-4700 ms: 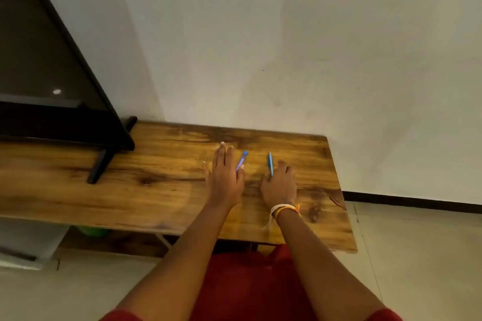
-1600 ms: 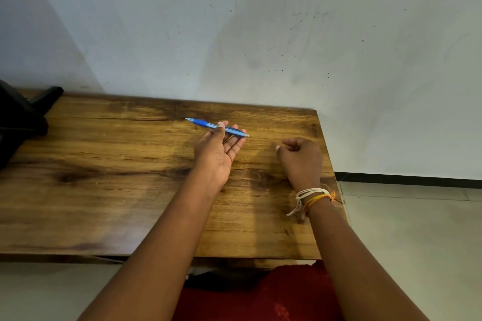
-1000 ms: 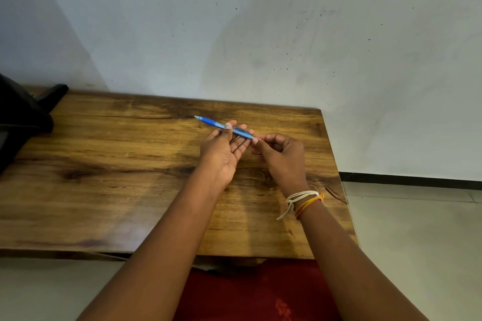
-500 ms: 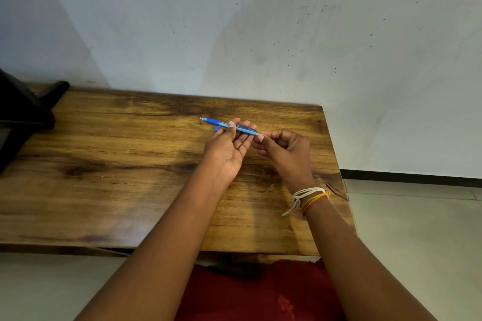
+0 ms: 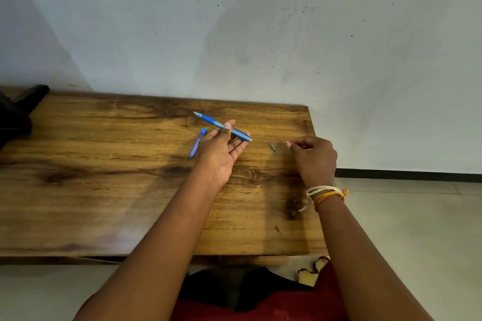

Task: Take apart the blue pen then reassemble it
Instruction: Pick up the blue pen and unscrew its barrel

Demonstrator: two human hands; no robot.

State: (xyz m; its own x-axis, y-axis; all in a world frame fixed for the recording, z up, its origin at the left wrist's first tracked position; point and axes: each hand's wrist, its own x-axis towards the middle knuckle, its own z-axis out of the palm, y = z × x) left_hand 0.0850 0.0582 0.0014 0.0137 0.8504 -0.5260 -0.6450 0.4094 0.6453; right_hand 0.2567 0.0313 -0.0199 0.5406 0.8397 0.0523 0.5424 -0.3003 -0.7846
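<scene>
My left hand is raised just above the wooden table, thumb and fingers shut on the blue pen. The pen lies slanted, its tip pointing far left and its back end sticking out to the right past my fingers. A small grey part lies on the table to the right of that end. My right hand, with thread bands on the wrist, hovers just right of the part. Its fingers are curled and pinched together, and I see nothing between them.
A slim blue tube with a blue cap lies on the table just left of my left hand. A black stand sits at the far left. The wall runs along the table's back edge, and the table's right edge is beside my right hand.
My right hand has pulled away to the right from the pen's back end. A small grey part now lies on the table between the hands. The left hand still holds the pen.
</scene>
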